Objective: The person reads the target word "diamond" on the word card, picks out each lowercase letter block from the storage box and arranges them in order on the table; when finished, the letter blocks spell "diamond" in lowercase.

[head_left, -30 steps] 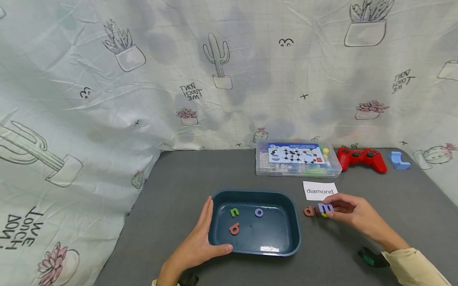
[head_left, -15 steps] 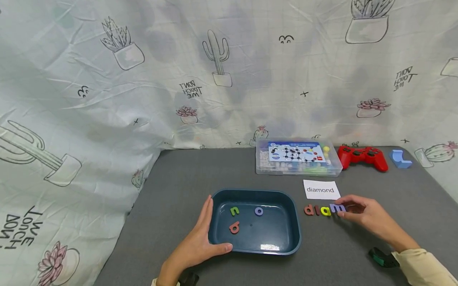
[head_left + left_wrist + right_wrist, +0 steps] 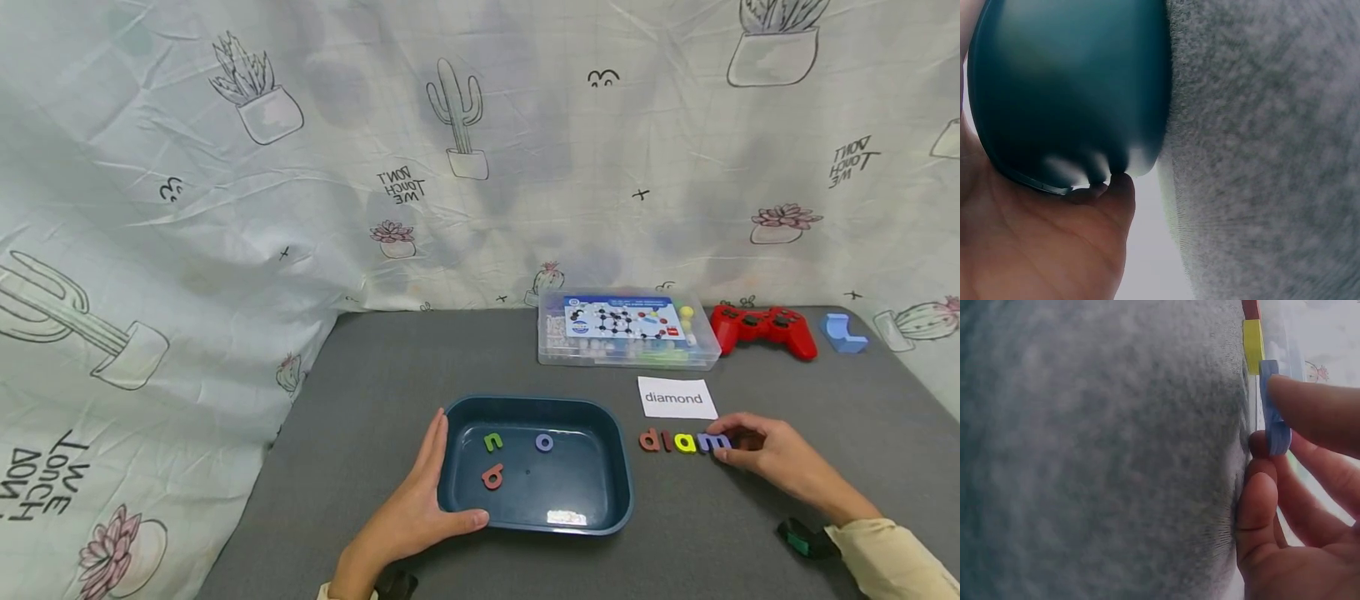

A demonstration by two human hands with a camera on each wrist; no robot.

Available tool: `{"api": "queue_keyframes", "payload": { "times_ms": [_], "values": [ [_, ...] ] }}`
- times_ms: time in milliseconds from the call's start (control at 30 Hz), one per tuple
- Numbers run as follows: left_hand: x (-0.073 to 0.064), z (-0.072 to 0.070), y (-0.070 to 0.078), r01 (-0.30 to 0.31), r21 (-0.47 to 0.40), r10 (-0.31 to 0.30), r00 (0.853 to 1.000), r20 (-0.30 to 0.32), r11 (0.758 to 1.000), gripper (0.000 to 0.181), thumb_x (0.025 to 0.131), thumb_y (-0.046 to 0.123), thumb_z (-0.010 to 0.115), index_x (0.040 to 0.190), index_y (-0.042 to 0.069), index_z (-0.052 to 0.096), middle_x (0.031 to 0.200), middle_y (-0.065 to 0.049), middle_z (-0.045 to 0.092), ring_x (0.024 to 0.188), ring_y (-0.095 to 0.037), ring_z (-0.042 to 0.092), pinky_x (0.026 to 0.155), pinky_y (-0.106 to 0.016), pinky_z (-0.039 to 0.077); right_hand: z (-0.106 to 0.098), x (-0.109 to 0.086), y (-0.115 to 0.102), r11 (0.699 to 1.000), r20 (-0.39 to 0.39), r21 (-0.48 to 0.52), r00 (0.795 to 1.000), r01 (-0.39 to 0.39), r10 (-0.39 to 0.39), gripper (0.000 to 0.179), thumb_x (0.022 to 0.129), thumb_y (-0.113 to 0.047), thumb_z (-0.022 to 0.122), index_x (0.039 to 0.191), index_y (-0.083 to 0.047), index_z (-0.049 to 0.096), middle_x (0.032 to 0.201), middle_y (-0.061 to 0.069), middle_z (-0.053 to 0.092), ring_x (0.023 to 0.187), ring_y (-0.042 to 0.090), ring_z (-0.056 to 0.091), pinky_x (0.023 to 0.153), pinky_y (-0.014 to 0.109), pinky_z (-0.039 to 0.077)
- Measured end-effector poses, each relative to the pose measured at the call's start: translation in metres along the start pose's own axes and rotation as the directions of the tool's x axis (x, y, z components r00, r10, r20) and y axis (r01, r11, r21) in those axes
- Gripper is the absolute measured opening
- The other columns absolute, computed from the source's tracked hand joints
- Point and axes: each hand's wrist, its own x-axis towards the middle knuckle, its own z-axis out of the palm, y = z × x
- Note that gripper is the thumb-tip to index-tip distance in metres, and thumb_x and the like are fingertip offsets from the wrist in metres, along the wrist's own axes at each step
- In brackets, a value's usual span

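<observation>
"While the right hand [image 3: 772, 454] is pinching the purple m [image 3: 1280, 439] between thumb and fingertip, I am recording the grip as narrow and loaded. Why is the hand sitting on the right?"

"Presumably because the yellow a [image 3: 1252, 347] is lying just left of m, and a hold from the right is leaving that side free. Whether m is lying flat or hanging slightly raised, I am not able to tell."

"What is the row showing?"

"Red d [image 3: 656, 440], red i [image 3: 667, 441], yellow a and purple m are running left to right below the card [image 3: 677, 410], matching the first four letters of its 'diamond'. The card is probably lying there for easy checking."

"And the left hand [image 3: 423, 504]?"

"Spanning wide: its fingers are running straight along the left wall of the tray [image 3: 585, 479], its thumb spreading at the near rim. I am judging this as steadying."

"Contents?"

"Green n [image 3: 492, 442], purple o [image 3: 537, 443] and a red letter [image 3: 498, 475] are lying apart inside."

"Surroundings?"

"Box [image 3: 626, 318], controller [image 3: 765, 331] and blue piece [image 3: 844, 333] are lining the table's back, apparently being kept aside."
</observation>
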Motion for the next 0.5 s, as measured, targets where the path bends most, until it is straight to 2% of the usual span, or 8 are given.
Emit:
{"api": "queue_keyframes", "payload": {
  "times_ms": [300, 500],
  "values": [
    [0.0000, 0.0003, 0.0002, 0.007, 0.014, -0.007, 1.000, -0.001, 1.000, 0.134, 0.085, 0.045, 0.091, 0.173, 0.025, -0.009, 0.178, 0.004, -0.016, 0.162, -0.036, 0.003, 0.118, -0.075, 0.021, 0.0038, -0.0004, 0.0039, 0.994, -0.023, -0.012, 0.994, 0.106, -0.106, 0.021, 0.091, -0.004, 0.083, 0.110, -0.009, 0.075, 0.109, 0.007, 0.064, 0.078, 0.009, 0.053, 0.064, 0.027, 0.045],
    [0.0008, 0.0000, 0.0001, 0.014, 0.023, -0.014, 1.000, 0.002, 1.000, 0.134, 0.085, 0.046, 0.090, 0.173, 0.027, -0.009, 0.178, 0.005, -0.017, 0.163, -0.036, 0.003, 0.119, -0.075, 0.020, 0.0044, 0.0001, 0.0048, 0.992, -0.025, -0.054, 0.993, 0.115, -0.116, 0.022, 0.091, -0.005, 0.084, 0.110, -0.010, 0.075, 0.110, 0.005, 0.064, 0.078, 0.008, 0.053, 0.064, 0.026, 0.045]
  ]
}}
